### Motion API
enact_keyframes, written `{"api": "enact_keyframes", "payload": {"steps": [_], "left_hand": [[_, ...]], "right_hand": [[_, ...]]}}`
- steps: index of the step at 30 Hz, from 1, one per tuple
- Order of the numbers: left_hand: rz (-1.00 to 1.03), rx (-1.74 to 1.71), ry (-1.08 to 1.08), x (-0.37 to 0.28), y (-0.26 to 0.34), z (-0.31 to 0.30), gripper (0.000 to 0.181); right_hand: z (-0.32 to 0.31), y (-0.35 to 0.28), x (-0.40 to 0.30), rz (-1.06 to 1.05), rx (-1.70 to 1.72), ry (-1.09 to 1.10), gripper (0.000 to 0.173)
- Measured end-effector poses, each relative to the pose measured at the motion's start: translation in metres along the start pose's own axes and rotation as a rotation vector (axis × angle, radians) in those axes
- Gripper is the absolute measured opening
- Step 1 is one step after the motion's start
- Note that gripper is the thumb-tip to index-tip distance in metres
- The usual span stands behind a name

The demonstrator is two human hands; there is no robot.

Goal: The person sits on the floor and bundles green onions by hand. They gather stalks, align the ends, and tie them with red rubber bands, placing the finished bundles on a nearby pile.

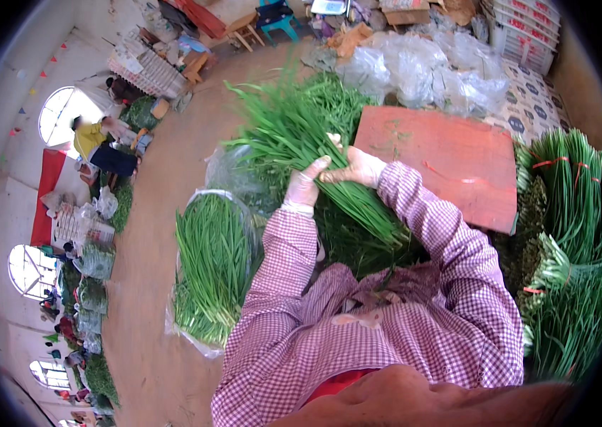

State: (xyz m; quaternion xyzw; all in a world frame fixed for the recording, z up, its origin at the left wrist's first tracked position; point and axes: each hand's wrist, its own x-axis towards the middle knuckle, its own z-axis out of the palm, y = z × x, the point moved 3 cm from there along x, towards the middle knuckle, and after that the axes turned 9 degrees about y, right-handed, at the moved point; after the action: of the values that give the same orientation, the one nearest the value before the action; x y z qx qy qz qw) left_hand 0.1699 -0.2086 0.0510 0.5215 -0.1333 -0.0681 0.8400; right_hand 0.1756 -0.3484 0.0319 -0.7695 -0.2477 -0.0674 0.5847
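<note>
A large loose bunch of long green leafy stalks, like garlic chives (290,128), lies across both hands in the middle of the head view. My left hand (303,184), in a thin pale glove, grips it from the left side with the thumb on top. From the right, my right hand (357,166), gloved too, closes around the same bunch. The stalks' cut ends point down towards my lap, and the leaf tips spread to the upper left. Below the hands is a heap of more greens (349,229). Some fingers are hidden under the bunch.
A clear plastic bag of greens (212,256) stands at the left. A reddish board (439,160) lies at the right, beside stacked bundles with red ties (573,197). Crumpled plastic bags (413,64) and stacked white crates (525,32) are beyond. Other people work along the far-left wall.
</note>
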Motion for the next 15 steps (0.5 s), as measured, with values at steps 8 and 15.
{"api": "enact_keyframes", "payload": {"steps": [8, 15], "left_hand": [[-0.015, -0.023, -0.054, -0.071, 0.046, -0.043, 0.07], [0.128, -0.282, 0.4, -0.12, 0.079, -0.109, 0.03]], "right_hand": [[0.083, -0.052, -0.017, 0.274, 0.513, -0.422, 0.057], [0.135, -0.002, -0.077, 0.253, 0.191, -0.774, 0.069]]}}
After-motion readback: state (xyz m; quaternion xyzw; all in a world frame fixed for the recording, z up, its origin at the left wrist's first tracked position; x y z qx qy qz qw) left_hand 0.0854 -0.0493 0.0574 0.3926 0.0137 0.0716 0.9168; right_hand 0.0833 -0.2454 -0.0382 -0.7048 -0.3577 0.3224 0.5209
